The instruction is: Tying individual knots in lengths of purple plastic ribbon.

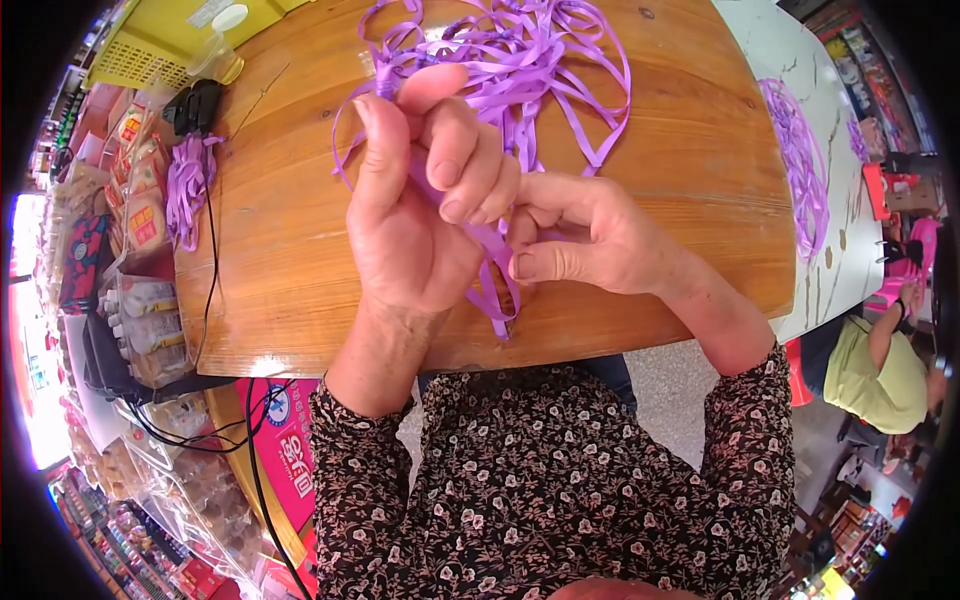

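Observation:
My left hand point(420, 200) is raised over a wooden table point(690, 150), fingers curled around a strand of purple ribbon point(500, 285) that runs down past my palm. My right hand point(580, 240) pinches the same ribbon just to the right, thumb pressed against forefinger. Behind both hands a loose tangle of purple ribbon loops point(520, 60) lies spread on the tabletop.
A small bundle of purple ribbon point(188, 185) and a black cable point(210, 260) lie at the table's left edge. Packaged goods point(140, 210) fill shelves at left. More purple ribbon point(800, 170) lies on a pale table at right, where a person in a yellow-green top point(880, 375) sits.

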